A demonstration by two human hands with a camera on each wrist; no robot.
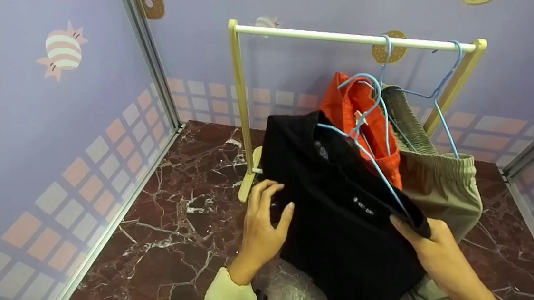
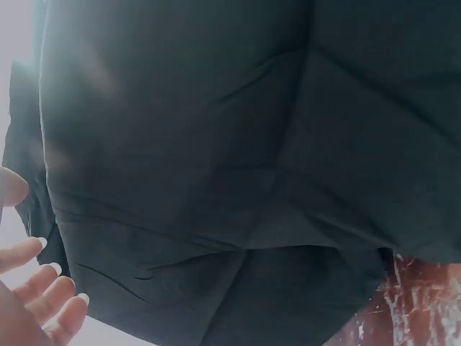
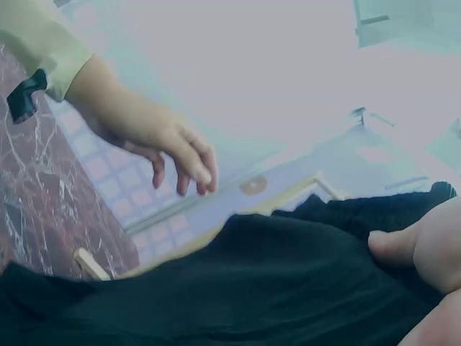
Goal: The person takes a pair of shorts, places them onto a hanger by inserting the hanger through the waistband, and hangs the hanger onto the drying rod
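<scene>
A pair of black pants hangs from a light blue hanger, its waist opening facing up with a small white print inside. My right hand grips the waistband at the right end, thumb on the inner side by the hanger's lower corner. In the right wrist view that thumb presses on the dark cloth. My left hand is beside the pants' left edge, fingers loosely bent and holding nothing. The left wrist view shows the fingers spread near the black cloth.
Behind stands a clothes rack with a white rail and wooden posts. Red-orange pants and khaki pants hang there on blue hangers. Purple printed walls enclose the dark red marble-patterned surface.
</scene>
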